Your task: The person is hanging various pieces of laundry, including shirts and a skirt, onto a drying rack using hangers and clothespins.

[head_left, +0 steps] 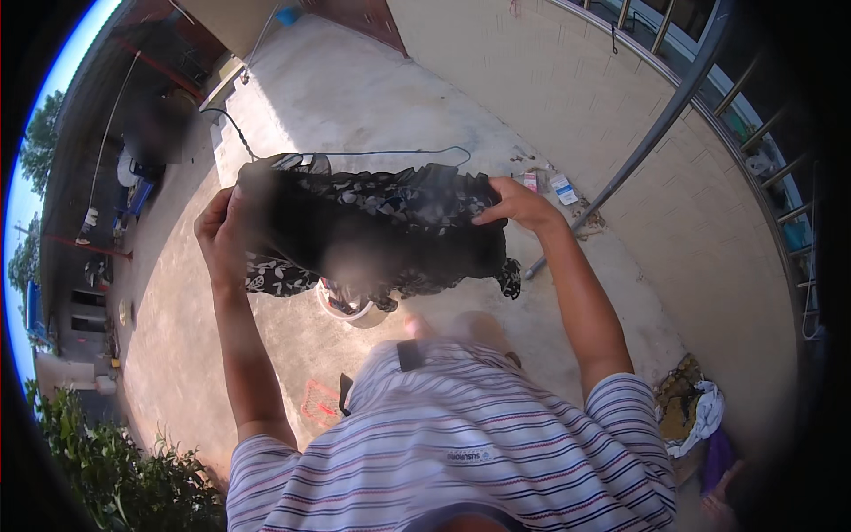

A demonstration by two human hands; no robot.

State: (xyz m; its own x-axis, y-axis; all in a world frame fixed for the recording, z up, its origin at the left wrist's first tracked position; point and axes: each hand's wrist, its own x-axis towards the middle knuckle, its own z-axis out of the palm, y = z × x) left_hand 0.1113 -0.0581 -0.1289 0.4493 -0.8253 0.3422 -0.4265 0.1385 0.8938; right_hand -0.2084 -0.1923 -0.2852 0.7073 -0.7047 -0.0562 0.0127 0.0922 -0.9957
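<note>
A black garment with a white leaf print [399, 206] is stretched between my two hands in front of my chest. My left hand [223, 223] grips its left end, the thumb on top of the cloth. At the opposite end, my right hand [515, 203] pinches the edge between thumb and fingers. A teal wire clothes hanger [392, 153] shows along the garment's far edge; its dark twisted hook [233, 123] sticks out at the upper left. How the hanger sits in the cloth is hidden. Below the garment, a round tub [362, 318] holding cloth stands on the floor, partly covered from view.
A grey pole [638, 133] slants down at the right, near a tiled wall [565, 86] and metal railings [764, 133]. Small cartons [564, 189] lie by the wall. A red plastic rack-like object [322, 402] is on the concrete floor, lower left. Leafy plants [126, 465] grow at bottom left.
</note>
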